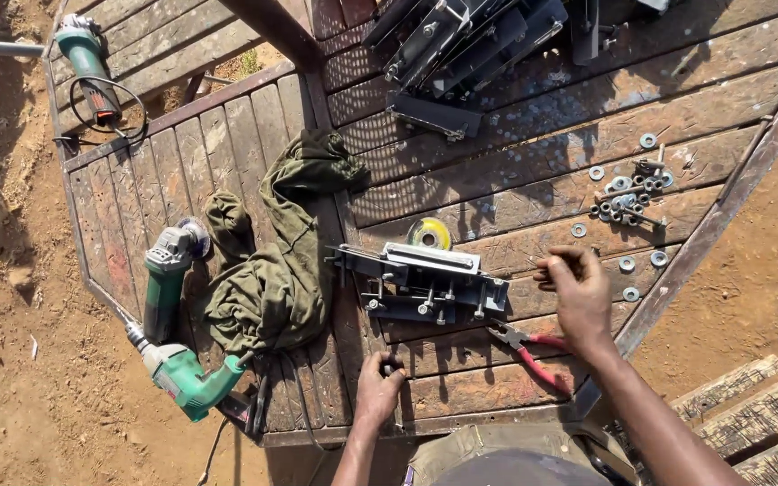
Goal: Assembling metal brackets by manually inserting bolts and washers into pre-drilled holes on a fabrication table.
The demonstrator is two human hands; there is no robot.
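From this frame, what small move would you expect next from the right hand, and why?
Probably the right hand carries the small part pinched in its fingertips over to the grey metal bracket assembly. It hovers just right of the assembly, away from the loose washers and bolts, with the red-handled pliers lying unused below it. The left hand rests at the table's near edge, gripping something small.

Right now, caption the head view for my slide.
Two bare hands, left hand and right hand, beside a metal bracket assembly on a wooden table.

No packages, signs or screens showing. Only label: round yellow one on the cutting disc [429, 235], lying mid-frame on the wooden platform [533, 135], behind the metal bracket assembly [425, 279].
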